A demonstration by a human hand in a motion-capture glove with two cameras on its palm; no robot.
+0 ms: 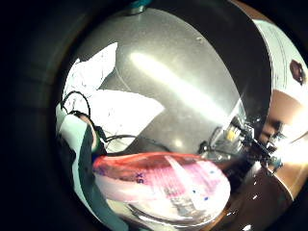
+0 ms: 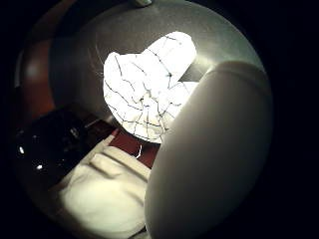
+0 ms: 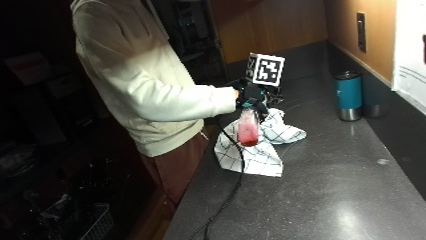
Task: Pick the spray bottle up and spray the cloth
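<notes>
Holding the spray bottle [image 3: 248, 128] w/ your right hand [image 3: 251, 96] curled round its top, you've got it hanging over the cloth [image 3: 259, 145] — cloth's 6 o'clock edge draped off the counter [image 3: 333, 190] — prob to aim.

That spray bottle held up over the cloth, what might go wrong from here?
The cloth hangs partly over the counter's front edge, so it might slip off. The right hand holds the spray bottle above it by the top; badly aimed spray may wet the counter instead.
</notes>
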